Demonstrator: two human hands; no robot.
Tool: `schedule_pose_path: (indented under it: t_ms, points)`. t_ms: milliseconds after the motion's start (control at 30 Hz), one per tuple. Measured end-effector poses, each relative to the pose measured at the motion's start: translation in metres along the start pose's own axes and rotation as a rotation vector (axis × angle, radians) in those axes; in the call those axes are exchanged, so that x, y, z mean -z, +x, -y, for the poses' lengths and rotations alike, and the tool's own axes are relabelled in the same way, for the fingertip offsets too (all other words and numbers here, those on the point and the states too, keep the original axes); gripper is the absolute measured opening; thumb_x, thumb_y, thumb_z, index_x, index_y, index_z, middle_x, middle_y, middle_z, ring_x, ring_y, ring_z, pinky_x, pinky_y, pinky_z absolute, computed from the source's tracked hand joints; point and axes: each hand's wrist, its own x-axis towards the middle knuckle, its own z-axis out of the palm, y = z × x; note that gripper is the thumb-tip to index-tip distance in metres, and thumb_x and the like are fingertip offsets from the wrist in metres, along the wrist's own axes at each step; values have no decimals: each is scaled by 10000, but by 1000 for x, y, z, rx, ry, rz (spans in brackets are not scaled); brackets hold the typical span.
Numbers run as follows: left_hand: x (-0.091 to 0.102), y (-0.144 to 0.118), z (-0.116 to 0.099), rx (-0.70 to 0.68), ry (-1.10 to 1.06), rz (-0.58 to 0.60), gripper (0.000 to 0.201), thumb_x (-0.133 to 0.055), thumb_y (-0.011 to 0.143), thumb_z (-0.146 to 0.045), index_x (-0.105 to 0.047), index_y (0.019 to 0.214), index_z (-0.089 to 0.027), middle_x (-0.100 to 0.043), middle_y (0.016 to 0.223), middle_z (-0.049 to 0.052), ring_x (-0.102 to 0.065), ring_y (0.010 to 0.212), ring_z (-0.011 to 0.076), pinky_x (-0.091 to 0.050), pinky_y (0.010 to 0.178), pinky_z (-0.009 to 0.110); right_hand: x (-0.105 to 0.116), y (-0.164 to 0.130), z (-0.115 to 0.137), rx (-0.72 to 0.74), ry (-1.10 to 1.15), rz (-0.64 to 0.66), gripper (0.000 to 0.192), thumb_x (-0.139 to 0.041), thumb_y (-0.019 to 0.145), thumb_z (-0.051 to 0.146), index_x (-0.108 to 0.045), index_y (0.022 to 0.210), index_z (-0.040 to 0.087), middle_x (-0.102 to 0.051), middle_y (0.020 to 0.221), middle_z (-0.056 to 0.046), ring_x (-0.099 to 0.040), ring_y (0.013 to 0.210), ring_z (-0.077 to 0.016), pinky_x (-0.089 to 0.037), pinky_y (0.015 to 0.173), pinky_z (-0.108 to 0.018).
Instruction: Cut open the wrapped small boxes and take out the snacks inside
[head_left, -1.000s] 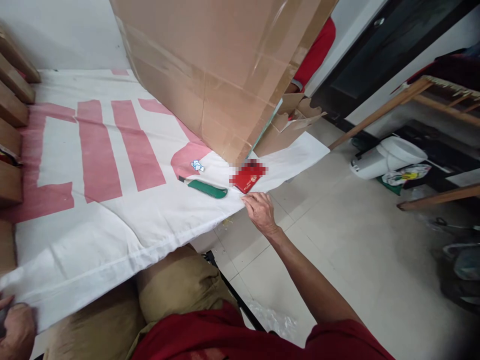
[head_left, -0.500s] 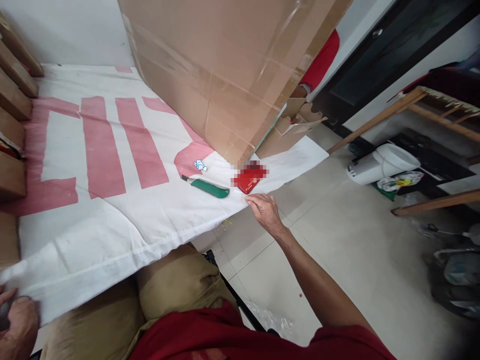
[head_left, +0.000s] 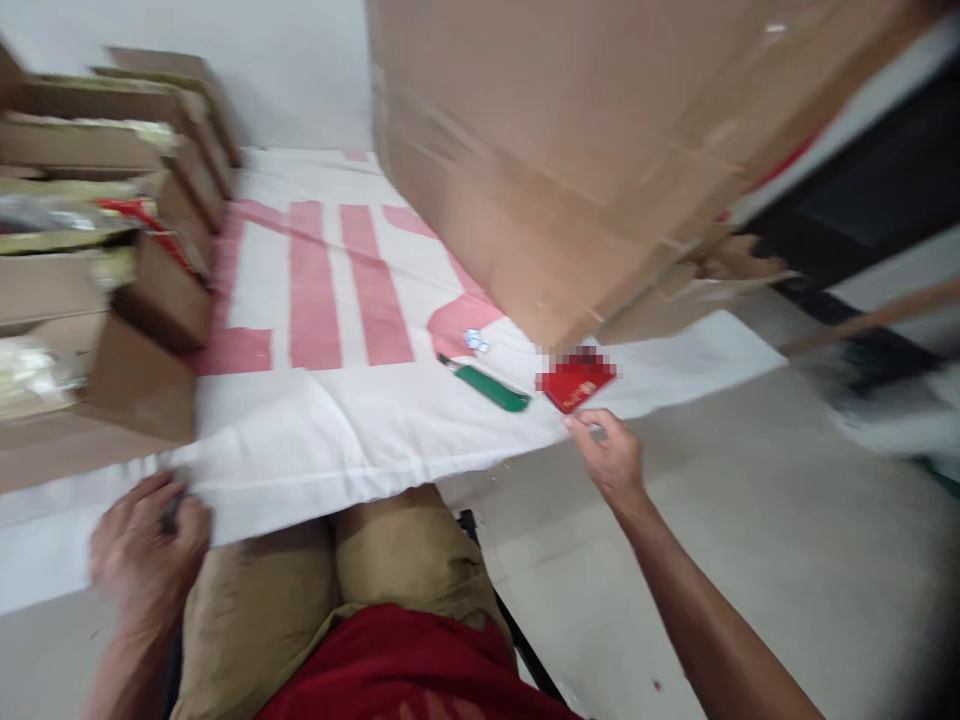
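My right hand (head_left: 611, 460) is at the table's front edge, thumb and forefinger pinched at the lower corner of a flat red item with pale print (head_left: 574, 388). Blur leaves unclear whether the fingertips grip its corner or something else small. Left of it lies a green utility knife (head_left: 491, 387), its blade end pointing away to the left. A small crumpled blue-and-white scrap (head_left: 475, 340) is just beyond the knife. At the left front edge, my left hand (head_left: 154, 540) is closed around something dark, mostly hidden by the fingers.
A large taped cardboard box (head_left: 600, 150) stands at the back right, a smaller open carton (head_left: 675, 300) beside it. Open cartons with plastic-wrapped contents (head_left: 150, 390) line the left. White cloth with pink shapes (head_left: 337, 430) covers the table. Tiled floor (head_left: 750, 520) shows at right.
My view has swung left, so the table things appear further right and more cartons show. My left hand has come fully into view. The knife and red item keep their places.
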Motion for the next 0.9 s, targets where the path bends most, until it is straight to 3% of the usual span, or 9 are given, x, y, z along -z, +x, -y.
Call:
schedule_pose_path:
  t_ms: [33,100,233,367,500,667,800,900]
  points:
    - [-2,-2,2,-28,74,-72,145,-620,835,-249,-714,937,-203,-759,1120,131,-697,1088,395,-529,995,660,-3,1,4,18,32,-14,286,-636,913,491,-633,753,254,-738,752,-23,-678,719,-222,-526,760,-348]
    - [-7,-3,4,-66,137,-96,128,-612,872,-250,-709,937,-199,-775,1098,124,-720,1063,328,-562,988,550,-16,3,12,66,52,-50,257,-665,911,499,-690,825,258,-767,824,-36,-706,788,-244,-541,805,-366]
    - [-15,-1,5,-86,209,-112,139,-584,907,-209,-712,959,-214,-790,1116,99,-719,1085,279,-553,992,465,-57,4,47,203,184,66,225,-596,991,461,-737,974,287,-800,984,-60,-750,935,-279,-574,892,-426]
    - [-17,-2,2,-36,220,-110,154,-579,909,-195,-721,956,-229,-788,1136,98,-706,1129,289,-531,1019,470,-107,0,113,400,305,209,215,-566,1016,402,-729,1100,289,-797,1107,-78,-756,1027,-285,-604,933,-463]
    - [-18,-3,1,-69,218,-120,155,-571,921,-178,-711,970,-223,-787,1139,102,-700,1138,295,-523,1034,470,-152,5,191,565,337,309,347,-523,1032,364,-671,1326,255,-755,1283,-112,-714,1186,-300,-585,1000,-491]
    - [-20,-2,1,-106,226,-145,150,-580,923,-154,-695,990,-223,-785,1137,98,-703,1138,300,-526,1032,472,-202,10,267,684,245,458,595,-540,1030,398,-461,1590,210,-509,1619,-157,-491,1477,-346,-437,1165,-544]
    - [-22,-2,1,-128,210,-160,160,-584,918,-122,-682,1002,-216,-788,1118,93,-706,1114,296,-520,1036,479,-230,-3,285,700,-20,701,652,-605,1008,444,-498,1584,158,-387,1691,-201,-340,1569,-410,-294,1246,-603]
    - [-24,-2,0,-137,201,-179,161,-588,916,-108,-673,1000,-216,-789,1095,89,-706,1099,292,-520,1030,480,-239,-12,281,714,-78,753,629,-573,1031,463,-504,1591,187,-374,1702,-175,-309,1589,-393,-239,1275,-601]
